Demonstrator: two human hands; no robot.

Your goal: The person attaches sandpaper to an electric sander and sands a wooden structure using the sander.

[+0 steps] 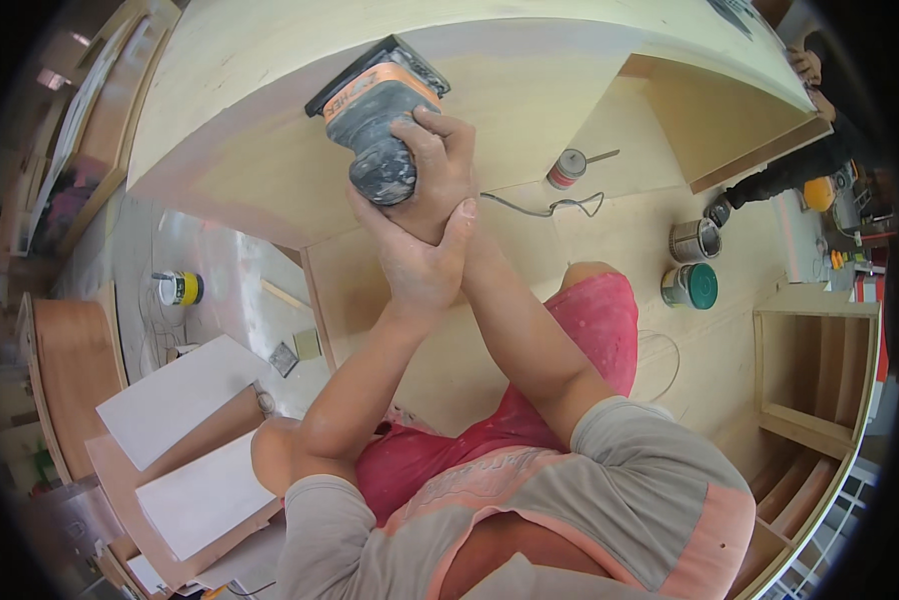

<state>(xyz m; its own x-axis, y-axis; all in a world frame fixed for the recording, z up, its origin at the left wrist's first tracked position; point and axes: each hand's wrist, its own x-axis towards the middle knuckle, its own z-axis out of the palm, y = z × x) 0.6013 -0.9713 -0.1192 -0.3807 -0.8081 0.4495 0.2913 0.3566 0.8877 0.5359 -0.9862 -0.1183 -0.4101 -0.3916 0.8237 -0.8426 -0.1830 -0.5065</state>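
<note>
"Right hand [438, 175]?"
"Gripping the sander [380, 120]; it sits just beyond your fingers, black base facing away from you."
"Left hand [420, 272]?"
"Just nearer you, thumb over your right wrist. Other fingers partly hidden, can't tell if clamped."
"Around?"
"Pale panel [530, 85] beyond your right hand, contact unclear. Cable [523, 208] right of it, small can [567, 169] farther right, green-lidded tub [678, 288] past that."
</note>
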